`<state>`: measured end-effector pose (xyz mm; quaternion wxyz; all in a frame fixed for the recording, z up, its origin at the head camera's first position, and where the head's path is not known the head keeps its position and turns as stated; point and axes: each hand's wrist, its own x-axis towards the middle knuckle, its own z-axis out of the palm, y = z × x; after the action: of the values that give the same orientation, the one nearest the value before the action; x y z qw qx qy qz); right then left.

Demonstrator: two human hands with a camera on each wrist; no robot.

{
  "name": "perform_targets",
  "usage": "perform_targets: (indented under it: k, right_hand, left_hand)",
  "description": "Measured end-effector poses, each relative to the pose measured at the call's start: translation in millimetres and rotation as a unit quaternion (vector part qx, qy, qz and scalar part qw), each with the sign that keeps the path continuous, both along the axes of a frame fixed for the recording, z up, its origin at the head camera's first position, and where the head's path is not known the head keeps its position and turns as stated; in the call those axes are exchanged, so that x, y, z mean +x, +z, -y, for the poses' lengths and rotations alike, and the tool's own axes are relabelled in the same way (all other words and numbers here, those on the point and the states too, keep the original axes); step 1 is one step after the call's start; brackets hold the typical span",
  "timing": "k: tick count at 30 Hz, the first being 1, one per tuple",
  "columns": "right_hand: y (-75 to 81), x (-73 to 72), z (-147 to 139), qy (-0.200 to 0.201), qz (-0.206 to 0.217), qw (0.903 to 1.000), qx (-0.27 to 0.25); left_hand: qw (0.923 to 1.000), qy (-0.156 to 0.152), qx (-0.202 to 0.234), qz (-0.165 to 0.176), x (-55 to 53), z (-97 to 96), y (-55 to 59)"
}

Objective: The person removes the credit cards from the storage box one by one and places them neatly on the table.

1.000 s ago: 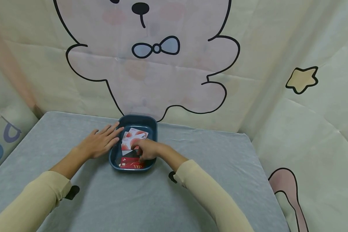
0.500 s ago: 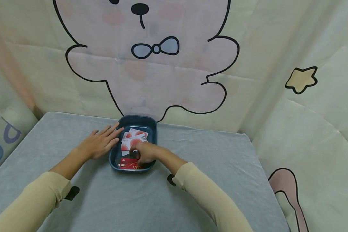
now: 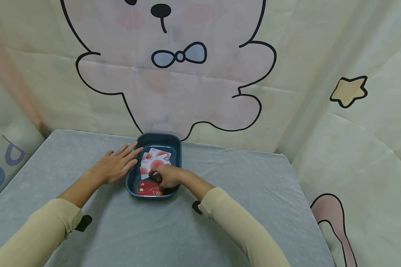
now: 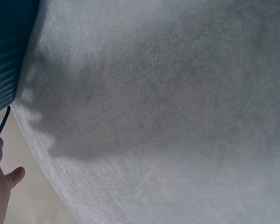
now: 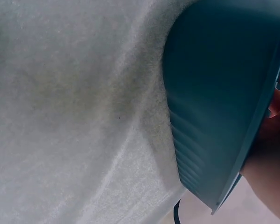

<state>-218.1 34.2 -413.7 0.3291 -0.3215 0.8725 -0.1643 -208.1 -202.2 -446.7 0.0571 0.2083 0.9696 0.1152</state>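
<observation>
A dark teal plastic basin (image 3: 177, 148) stands against the back edge of the cloth-covered table. Across its left rim lies my left hand (image 3: 113, 165), fingers spread and fairly straight. My right hand (image 3: 168, 176) reaches down over the right rim with curled fingers, close above the cards. Inside are white cards with pink-red round prints (image 3: 153, 161), overlapping one another, and a red card marked VIP (image 3: 148, 188) nearer the front. A dark patch shows by the right fingertips; I cannot tell whether they pinch a card. In the right wrist view, the basin's wall (image 5: 214, 102) hides most of that hand.
Grey-blue cloth (image 3: 237, 207) covers the table. Right behind the basin hangs a pale curtain (image 3: 300, 66) with a cartoon bear and a star; more fabric closes in at both sides.
Over the last second my right hand shifts slightly left and toward me, uncovering more of the white cards. My left hand and the basin stay put.
</observation>
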Motion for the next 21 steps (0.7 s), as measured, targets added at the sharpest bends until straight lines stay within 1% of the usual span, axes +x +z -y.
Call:
perform_targets:
  k: [6, 12, 16, 21]
  right_hand:
    - [1.3, -2.2, -2.1, -0.005, 0.016, 0.9997, -0.021]
    - [1.2, -2.5, -5.2, 0.001, 0.012, 0.9987, -0.050]
    - [4.3, -2.5, -7.5, 0.011, 0.000, 0.9977, -0.067]
    - [10.9, -3.8, -13.3, 0.001, -0.028, 0.9954, -0.092]
  left_hand:
    - [1.0000, 0.003, -0.003, 0.000, 0.1, 0.2, -2.4]
    - [1.0000, 0.003, -0.004, -0.001, -1.0, -0.9, -2.9]
    - [1.0000, 0.004, 0.000, -0.004, -1.3, -1.4, -2.0]
    - [1.0000, 0.005, -0.002, -0.002, -1.0, 0.0, -2.5]
